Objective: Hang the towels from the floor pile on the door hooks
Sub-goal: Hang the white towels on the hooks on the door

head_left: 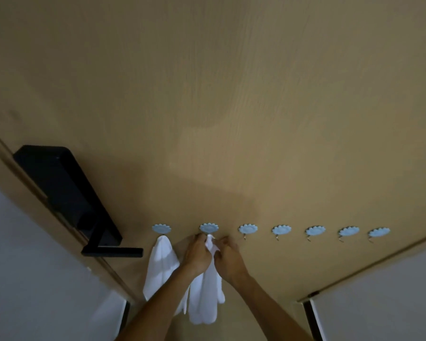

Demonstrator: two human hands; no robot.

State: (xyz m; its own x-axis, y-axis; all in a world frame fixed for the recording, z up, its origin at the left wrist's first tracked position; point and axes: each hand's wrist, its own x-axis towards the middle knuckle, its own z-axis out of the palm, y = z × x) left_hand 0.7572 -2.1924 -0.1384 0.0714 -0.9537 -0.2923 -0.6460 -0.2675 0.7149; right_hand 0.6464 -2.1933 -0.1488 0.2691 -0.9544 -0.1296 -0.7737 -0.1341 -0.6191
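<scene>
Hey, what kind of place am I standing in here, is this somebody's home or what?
Probably a home, at the inside of an entry or room door. The wooden door carries a black digital lock with a lever handle and a row of stick-on flower hooks, with a white towel hanging on the first.

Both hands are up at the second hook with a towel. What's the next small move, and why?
Probably settle the second towel onto the second hook, then let go. Both the left hand and right hand pinch its top right under that hook; whether it has caught is hidden. The first towel hangs alone from the first hook; the hooks to the right look bare.
</scene>
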